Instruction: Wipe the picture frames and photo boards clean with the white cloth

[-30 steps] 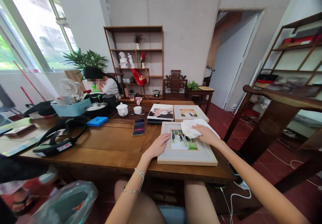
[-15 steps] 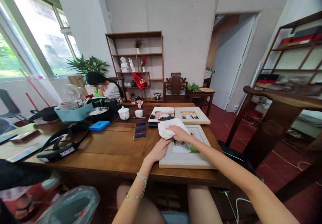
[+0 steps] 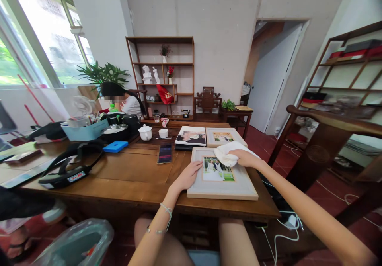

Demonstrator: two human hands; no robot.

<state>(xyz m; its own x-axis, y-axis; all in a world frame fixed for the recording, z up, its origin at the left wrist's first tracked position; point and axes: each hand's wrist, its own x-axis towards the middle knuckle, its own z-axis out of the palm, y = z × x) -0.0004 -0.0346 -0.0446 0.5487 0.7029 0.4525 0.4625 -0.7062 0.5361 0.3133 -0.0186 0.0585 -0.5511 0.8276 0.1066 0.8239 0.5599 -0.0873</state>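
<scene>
Just right of centre, a framed photo [image 3: 217, 170] lies on the surface [image 3: 134, 168]; the left hand [image 3: 189, 174] rests flattened on its left edge, the right hand [image 3: 245, 157] clutches a white cloth [image 3: 227, 153] over its upper-right part. Beyond, upper centre, stands a shelf [image 3: 159, 38].

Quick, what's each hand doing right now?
Left hand: open, resting on the left edge of the picture frame.
Right hand: closed, holding the white cloth.

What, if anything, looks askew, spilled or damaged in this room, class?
The red cloth on the back shelf unit hangs aslant, unlike the upright white figurines near it. No spill or damage shows around the nearer picture frame.
</scene>
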